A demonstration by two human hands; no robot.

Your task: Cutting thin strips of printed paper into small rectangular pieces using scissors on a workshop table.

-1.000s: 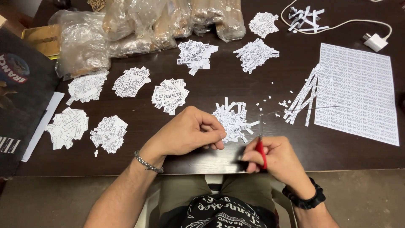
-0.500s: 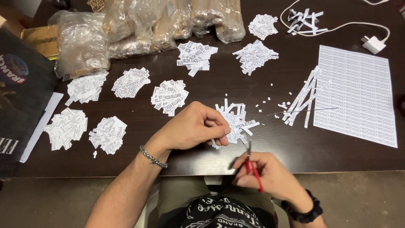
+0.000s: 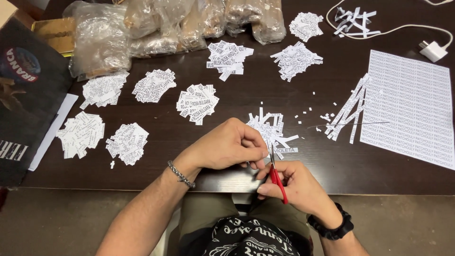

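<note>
My right hand point(image 3: 296, 189) grips red-handled scissors point(image 3: 276, 175) at the near table edge, blades pointing up toward my left fingertips. My left hand point(image 3: 230, 146), with a chain bracelet at the wrist, pinches a narrow white paper strip point(image 3: 268, 150) right at the blades. Just beyond the fingers lies a pile of cut printed slips point(image 3: 272, 132). A printed sheet point(image 3: 410, 106) lies to the right, with cut strips point(image 3: 348, 114) along its left edge.
Several piles of printed slips point(image 3: 196, 102) dot the dark wooden table point(image 3: 227, 123). Clear plastic bags point(image 3: 156, 28) line the far edge. A dark package point(image 3: 23, 99) lies at left. A white charger and cable point(image 3: 433, 50) sit at the far right.
My right hand turned the scissors from lying flat at the table edge to upright and brought them up to the strip in my left hand. My left hand stayed nearly still.
</note>
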